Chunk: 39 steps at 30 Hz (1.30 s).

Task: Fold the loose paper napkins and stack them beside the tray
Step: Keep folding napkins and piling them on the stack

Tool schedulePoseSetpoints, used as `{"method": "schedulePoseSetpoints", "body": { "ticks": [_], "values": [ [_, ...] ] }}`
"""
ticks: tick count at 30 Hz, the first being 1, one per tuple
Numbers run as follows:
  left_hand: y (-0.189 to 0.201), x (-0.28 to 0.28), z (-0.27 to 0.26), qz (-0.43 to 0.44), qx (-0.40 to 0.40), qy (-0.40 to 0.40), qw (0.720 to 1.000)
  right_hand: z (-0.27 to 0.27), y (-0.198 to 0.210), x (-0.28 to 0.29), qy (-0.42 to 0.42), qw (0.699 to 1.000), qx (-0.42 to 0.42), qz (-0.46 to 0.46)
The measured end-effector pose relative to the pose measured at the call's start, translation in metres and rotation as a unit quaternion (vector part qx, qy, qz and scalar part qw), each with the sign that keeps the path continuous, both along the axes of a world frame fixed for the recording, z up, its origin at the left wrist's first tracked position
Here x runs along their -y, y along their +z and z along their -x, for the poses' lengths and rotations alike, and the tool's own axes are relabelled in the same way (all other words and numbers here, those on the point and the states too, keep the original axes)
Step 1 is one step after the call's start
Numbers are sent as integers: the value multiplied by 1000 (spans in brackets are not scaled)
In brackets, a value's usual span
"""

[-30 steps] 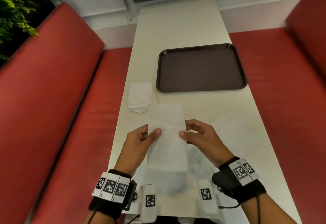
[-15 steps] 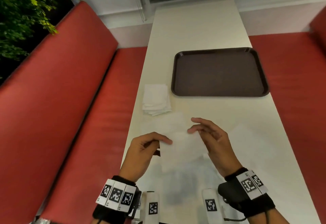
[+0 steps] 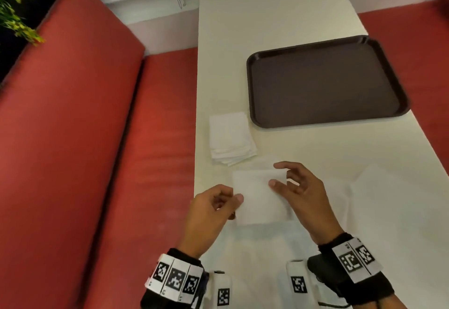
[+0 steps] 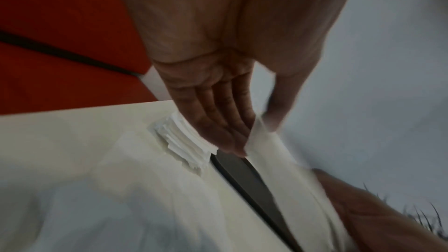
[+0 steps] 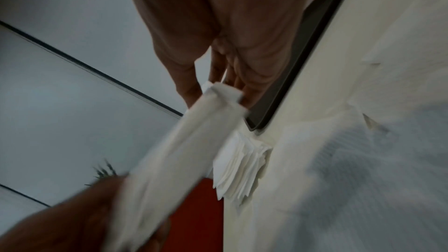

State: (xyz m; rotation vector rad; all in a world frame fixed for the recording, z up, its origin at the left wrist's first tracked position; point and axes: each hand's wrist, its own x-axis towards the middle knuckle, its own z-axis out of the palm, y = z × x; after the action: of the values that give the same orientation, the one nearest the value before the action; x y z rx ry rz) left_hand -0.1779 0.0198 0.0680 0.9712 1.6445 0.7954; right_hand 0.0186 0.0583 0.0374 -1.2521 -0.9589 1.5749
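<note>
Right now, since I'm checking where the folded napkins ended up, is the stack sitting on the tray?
No, the stack lies on the table beside the tray, off its near left corner.

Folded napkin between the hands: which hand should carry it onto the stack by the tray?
Left, probably. The left hand pinches the napkin on its stack-side edge, and the stack lies ahead-left. The right hand would reach across.

Soft white paper napkin (image 3: 260,199), smooth dark plastic tray (image 3: 325,82), matt cream table (image 3: 267,17)
</note>
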Motion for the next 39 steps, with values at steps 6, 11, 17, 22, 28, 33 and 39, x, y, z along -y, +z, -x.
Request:
{"method": "schedulePoseSetpoints", "body": {
  "ticks": [6,11,17,22,28,33,39],
  "values": [
    [-15,-76,38,-58,15,59,996,-5,-9,-18,-13,989,143,-27],
    [-30,-140,58,-72,-2,96,993,-24,-53,-11,90,871,473,-97],
    [-47,-146,60,-49,-335,23,941,-30,-82,1,143,802,568,-113],
    [-43,-105,61,-69,-350,60,932,-27,-83,3,152,768,610,-121],
    [-74,-33,31,-46,-323,-99,940,-27,-75,-10,221,797,559,-50],
    [-98,14,0,-21,-348,-206,914,-35,-67,-12,126,903,405,-66],
    [-99,25,-19,-29,-425,-161,890,-57,-46,1,63,955,282,-61]
  ]
}}
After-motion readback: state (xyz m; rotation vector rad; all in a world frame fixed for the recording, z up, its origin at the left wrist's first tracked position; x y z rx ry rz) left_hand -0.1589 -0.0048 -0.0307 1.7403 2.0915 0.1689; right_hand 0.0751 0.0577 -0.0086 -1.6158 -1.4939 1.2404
